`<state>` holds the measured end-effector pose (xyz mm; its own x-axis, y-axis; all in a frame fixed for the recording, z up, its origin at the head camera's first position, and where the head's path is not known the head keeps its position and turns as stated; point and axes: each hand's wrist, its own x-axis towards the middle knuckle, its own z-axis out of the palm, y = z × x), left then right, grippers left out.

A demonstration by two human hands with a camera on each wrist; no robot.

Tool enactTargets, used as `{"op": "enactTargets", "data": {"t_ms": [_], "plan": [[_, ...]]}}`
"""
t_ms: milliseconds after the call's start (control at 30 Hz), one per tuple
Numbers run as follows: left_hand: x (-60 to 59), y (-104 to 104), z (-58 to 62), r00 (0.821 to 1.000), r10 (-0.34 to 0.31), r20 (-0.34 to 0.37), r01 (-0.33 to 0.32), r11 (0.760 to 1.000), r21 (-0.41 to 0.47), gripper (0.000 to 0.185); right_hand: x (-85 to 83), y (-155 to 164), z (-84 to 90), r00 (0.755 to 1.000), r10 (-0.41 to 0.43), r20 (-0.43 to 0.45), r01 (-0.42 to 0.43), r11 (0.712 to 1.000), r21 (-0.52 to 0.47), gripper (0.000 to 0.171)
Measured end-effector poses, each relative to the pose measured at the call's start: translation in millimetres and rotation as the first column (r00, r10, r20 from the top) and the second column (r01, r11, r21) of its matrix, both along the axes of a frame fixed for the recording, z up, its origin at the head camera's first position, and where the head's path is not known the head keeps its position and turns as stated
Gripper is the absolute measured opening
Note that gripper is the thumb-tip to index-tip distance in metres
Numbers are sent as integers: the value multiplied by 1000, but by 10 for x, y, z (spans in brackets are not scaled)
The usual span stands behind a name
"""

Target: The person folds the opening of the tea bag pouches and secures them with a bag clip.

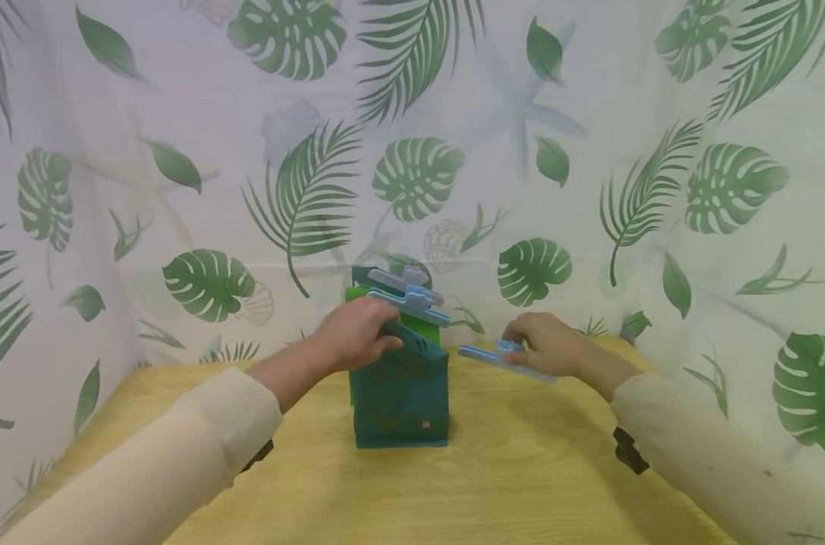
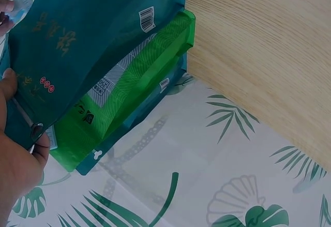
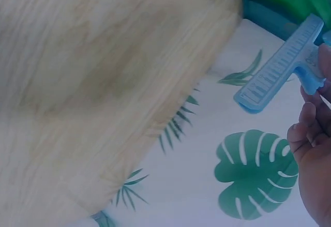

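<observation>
A dark teal pouch (image 1: 400, 405) stands upright at the front of a row of bags on the table. My left hand (image 1: 358, 333) pinches its folded-over top edge between thumb and fingers. Right behind it is a bright green pouch (image 2: 139, 77), with a blue bag clip (image 1: 415, 304) across its top. Another teal pouch (image 2: 164, 91) stands at the back, where a lilac bag clip (image 1: 388, 280) shows along the top. To the right of the bags, my right hand (image 1: 550, 344) holds a light blue bag clip (image 3: 279, 69) by its handle, apart from the front pouch.
The bags stand on a light wood-grain table (image 1: 521, 469). A white sheet printed with green leaves (image 1: 453, 91) hangs behind and at both sides, close to the table's far edge. Dark wrist-worn devices (image 1: 630, 452) show under the sleeves.
</observation>
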<state>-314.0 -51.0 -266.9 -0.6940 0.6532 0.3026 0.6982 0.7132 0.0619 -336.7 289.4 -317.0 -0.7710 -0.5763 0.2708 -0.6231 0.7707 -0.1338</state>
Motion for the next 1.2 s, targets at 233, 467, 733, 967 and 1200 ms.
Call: {"op": "enactTargets", "data": {"t_ms": [233,467,733,967,1200], "plan": [[-5,-31,4,1000,-13,-12,13,1000,-18,18,128,-156,211,1000,6,31,-2,991,-133,24],[-6,-35,13,1000,6,7,-6,1000,-25,19,212,-264,284,997,67,44,-60,985,-160,18],[-42,-7,5,1000,-18,4,18,1000,-13,18,250,-261,266,996,83,38,-76,985,-152,15],[-38,-8,1,1000,-19,22,20,1000,-22,17,209,-360,154,994,104,14,-100,981,-169,17],[-19,-15,33,999,-19,38,19,1000,-11,17,183,-497,137,988,137,-73,-150,964,-220,18]]}}
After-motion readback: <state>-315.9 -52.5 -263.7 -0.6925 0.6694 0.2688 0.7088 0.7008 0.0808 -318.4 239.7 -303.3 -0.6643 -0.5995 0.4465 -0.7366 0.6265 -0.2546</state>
